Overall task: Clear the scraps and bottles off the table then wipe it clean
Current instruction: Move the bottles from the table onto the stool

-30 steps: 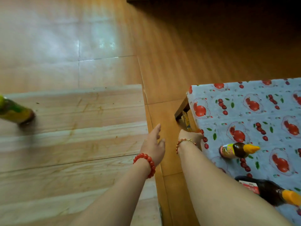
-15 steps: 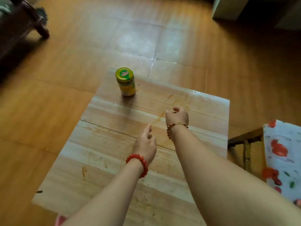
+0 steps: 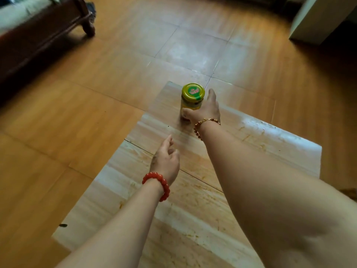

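A glass jar (image 3: pixel 190 105) with a yellow-green lid stands upright near the far edge of the low wooden table (image 3: pixel 193 219), whose top is smeared with orange stains. My right hand (image 3: pixel 206 109) reaches around the jar's right side. Its thumb lies across the lower front of the glass and its fingers stretch straight past the lid, not curled round it. The jar still rests on the table. My left hand (image 3: pixel 166 163) hovers over the table's middle, holding nothing, fingers loosely apart.
A dark wooden couch frame (image 3: pixel 38 35) with a pale cushion stands at the far left. A white cabinet (image 3: pixel 318 18) is at the far right. A small dark scrap (image 3: pixel 63 225) lies on the tiled floor by the table's near left corner.
My view swung left from the cloth-covered table with bottles to the wooden table. My right hand moved forward from mid-table to the jar and its thumb now touches it. My left hand hardly moved.
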Motion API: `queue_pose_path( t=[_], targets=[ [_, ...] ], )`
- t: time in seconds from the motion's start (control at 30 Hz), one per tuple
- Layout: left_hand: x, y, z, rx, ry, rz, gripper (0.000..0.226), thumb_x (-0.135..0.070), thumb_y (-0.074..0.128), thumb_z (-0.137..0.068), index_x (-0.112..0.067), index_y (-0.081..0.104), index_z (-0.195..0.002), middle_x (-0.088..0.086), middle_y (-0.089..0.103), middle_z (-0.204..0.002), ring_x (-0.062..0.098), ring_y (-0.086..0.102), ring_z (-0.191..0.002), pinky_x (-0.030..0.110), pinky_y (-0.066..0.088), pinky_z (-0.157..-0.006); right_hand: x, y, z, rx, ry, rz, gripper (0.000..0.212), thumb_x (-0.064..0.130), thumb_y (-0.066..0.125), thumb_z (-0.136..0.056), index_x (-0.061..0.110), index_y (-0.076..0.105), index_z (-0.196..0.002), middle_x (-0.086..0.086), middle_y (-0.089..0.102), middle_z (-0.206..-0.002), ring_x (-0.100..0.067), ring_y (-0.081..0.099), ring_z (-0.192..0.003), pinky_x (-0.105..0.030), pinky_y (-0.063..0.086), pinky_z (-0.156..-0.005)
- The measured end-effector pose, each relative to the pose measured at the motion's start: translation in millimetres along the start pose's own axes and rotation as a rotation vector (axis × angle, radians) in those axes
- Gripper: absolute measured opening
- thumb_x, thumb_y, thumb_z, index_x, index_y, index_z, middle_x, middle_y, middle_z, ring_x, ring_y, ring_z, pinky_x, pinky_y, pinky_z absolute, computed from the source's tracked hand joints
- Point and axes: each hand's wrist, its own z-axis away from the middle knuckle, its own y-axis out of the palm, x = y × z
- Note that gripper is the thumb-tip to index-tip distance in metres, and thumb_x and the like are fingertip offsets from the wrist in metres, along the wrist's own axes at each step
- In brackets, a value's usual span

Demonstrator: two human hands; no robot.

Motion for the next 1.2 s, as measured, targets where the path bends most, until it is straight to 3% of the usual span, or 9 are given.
queue_pose_path(
  t=[0.2, 0.3, 0.43, 0.53, 0.6, 0.73, 0.87, 1.0, 1.2],
  targets=[
    [13.3, 4.3, -18.6, -0.025, 0.0, 0.082, 0.053, -0.014, 0.046, -0.096, -0.023, 0.031, -0.146, -0.006, 0.046, -0.141, 0.01, 0.049, -0.124, 0.027, 0.042, -0.104, -4.4, 19.2, -26.8, -0.009, -0.018, -0.022, 0.105, 0.029, 0.081, -0.069, 0.022, 0.013, -0.148, -0.005, 0.031, -0.149, -0.022, 0.034, -0.137, -0.031, 0.03, -0.11],
    [19.6, 4.8, -21.6, -0.056, 0.005, 0.102, 0.052, -0.012, 0.046, -0.095, -0.02, 0.032, -0.145, -0.004, 0.048, -0.141, 0.008, 0.05, -0.12, 0.021, 0.04, -0.099, -8.9, 27.3, -32.9, -0.013, -0.004, -0.037, 0.099, 0.028, 0.08, -0.07, 0.024, 0.017, -0.146, -0.005, 0.037, -0.145, -0.023, 0.041, -0.132, -0.031, 0.035, -0.105],
    [26.7, 7.9, -20.3, -0.057, 0.0, 0.096, 0.053, -0.011, 0.047, -0.095, -0.018, 0.032, -0.145, -0.002, 0.048, -0.141, 0.01, 0.051, -0.121, 0.02, 0.04, -0.099, -7.7, 32.2, -38.6, -0.104, 0.017, -0.173, 0.07, 0.026, 0.073, -0.075, 0.017, 0.032, -0.13, -0.001, 0.053, -0.118, -0.022, 0.056, -0.105, -0.025, 0.041, -0.085],
    [28.7, 11.2, -19.0, -0.061, -0.006, 0.094, 0.053, -0.01, 0.047, -0.095, -0.018, 0.033, -0.145, -0.003, 0.049, -0.14, 0.011, 0.052, -0.12, 0.021, 0.041, -0.098, -8.2, 33.9, -35.9, -0.139, 0.022, -0.212, 0.062, 0.025, 0.072, -0.077, 0.012, 0.033, -0.124, 0.002, 0.049, -0.101, -0.019, 0.052, -0.088, -0.023, 0.038, -0.074],
    [28.4, 12.7, -16.5, -0.05, -0.016, 0.089, 0.053, -0.01, 0.047, -0.095, -0.019, 0.033, -0.145, -0.004, 0.048, -0.14, 0.011, 0.051, -0.122, 0.022, 0.041, -0.098, -10.9, 35.0, -28.6, -0.15, 0.01, -0.207, 0.063, 0.025, 0.073, -0.076, 0.012, 0.035, -0.125, 0.001, 0.052, -0.107, -0.017, 0.051, -0.09, -0.022, 0.038, -0.076],
    [22.7, 17.4, -3.8, -0.025, -0.038, 0.07, 0.053, -0.009, 0.045, -0.095, -0.021, 0.033, -0.145, -0.003, 0.047, -0.141, 0.01, 0.05, -0.122, 0.026, 0.042, -0.102, -20.9, 31.8, -7.7, -0.151, -0.002, -0.188, 0.067, 0.021, 0.073, -0.074, 0.015, 0.039, -0.131, -0.005, 0.052, -0.129, -0.021, 0.053, -0.115, -0.024, 0.039, -0.092],
    [12.2, 25.6, 12.8, 0.004, -0.055, 0.064, 0.053, -0.009, 0.045, -0.095, -0.021, 0.032, -0.145, -0.004, 0.046, -0.142, 0.011, 0.049, -0.124, 0.025, 0.041, -0.099, -32.7, 21.2, 18.7, -0.154, 0.054, -0.214, 0.066, 0.021, 0.075, -0.073, 0.014, 0.04, -0.129, -0.005, 0.052, -0.129, -0.022, 0.054, -0.115, -0.023, 0.039, -0.086],
    [-0.3, 37.1, 31.4, 0.034, -0.044, 0.057, 0.053, -0.009, 0.047, -0.095, -0.02, 0.033, -0.145, -0.001, 0.049, -0.14, 0.012, 0.05, -0.124, 0.033, 0.043, -0.105, -48.7, -0.3, 42.8, -0.173, 0.103, -0.244, 0.064, 0.022, 0.076, -0.072, 0.015, 0.041, -0.125, -0.005, 0.053, -0.127, -0.023, 0.055, -0.112, -0.021, 0.035, -0.08],
    [-20.1, 68.2, 66.3, 0.105, -0.014, -0.006, 0.054, -0.01, 0.049, -0.095, -0.02, 0.032, -0.145, -0.002, 0.045, -0.143, 0.014, 0.049, -0.126, 0.039, 0.043, -0.106, -73.3, -58.2, 81.5, -0.212, 0.132, -0.253, 0.065, 0.021, 0.077, -0.072, 0.014, 0.04, -0.126, -0.005, 0.053, -0.127, -0.022, 0.054, -0.112, -0.022, 0.036, -0.081]
  ],
)
